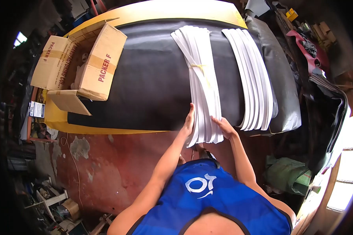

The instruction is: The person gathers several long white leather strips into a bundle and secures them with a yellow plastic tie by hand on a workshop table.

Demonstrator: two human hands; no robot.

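Note:
A bundle of long white strips [204, 100] lies lengthwise on the black sheet, tied around its middle with a yellow band [199, 67]. Its near end sticks out past the table's front edge, and its far end fans out. My left hand [189, 120] grips the bundle's left side near that end, fingers pointing away from me and partly hidden. On the opposite side, my right hand [224, 127] holds the strips, with fingertips over their edge. To the right lies a second group of white strips [255, 84], spread side by side, which neither hand touches.
An open cardboard box [106, 64] stands at the table's left. Black sheet material [153, 78] covers the yellow-edged surface [157, 8]; a dark plastic-covered roll [280, 86] runs along the right. A green sack [288, 174] sits on the floor at right.

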